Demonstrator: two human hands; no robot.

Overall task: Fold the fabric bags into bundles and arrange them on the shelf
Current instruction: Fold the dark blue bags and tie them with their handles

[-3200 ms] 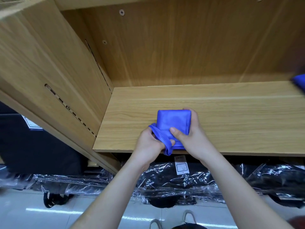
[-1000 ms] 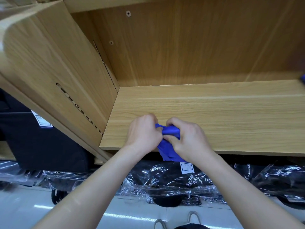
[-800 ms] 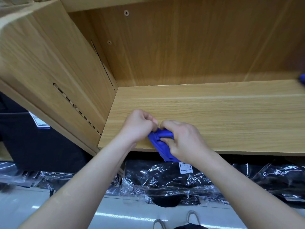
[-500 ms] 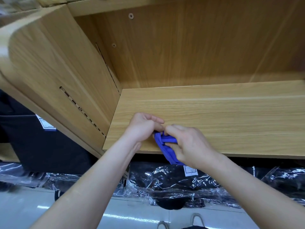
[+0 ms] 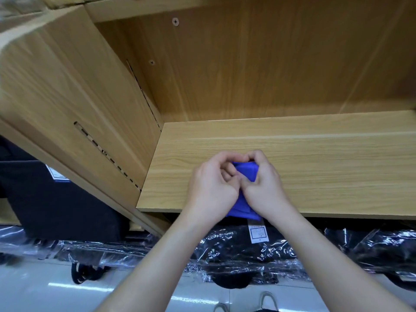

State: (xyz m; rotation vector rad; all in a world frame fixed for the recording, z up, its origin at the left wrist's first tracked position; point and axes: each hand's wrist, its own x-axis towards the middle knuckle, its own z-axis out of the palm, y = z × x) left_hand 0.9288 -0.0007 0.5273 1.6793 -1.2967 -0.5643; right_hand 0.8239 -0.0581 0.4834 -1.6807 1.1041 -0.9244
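Observation:
A blue fabric bag (image 5: 247, 172), bunched into a small bundle, sits at the front edge of the wooden shelf (image 5: 315, 167). My left hand (image 5: 211, 188) and my right hand (image 5: 263, 188) meet over it, fingers curled round the cloth from both sides. Most of the bundle is hidden between my palms. A blue end (image 5: 242, 211) hangs below the shelf's front edge.
The shelf's side panel (image 5: 85, 104) rises at the left and its back wall (image 5: 258, 68) stands behind. Black goods in clear plastic wrap (image 5: 258, 251) with a white label (image 5: 258, 234) lie under the shelf. A dark case (image 5: 49, 199) stands at lower left on the glossy floor.
The flat folded square from earlier has been squeezed into a tight bundle. Both hands have closed together over it and shifted slightly farther onto the shelf.

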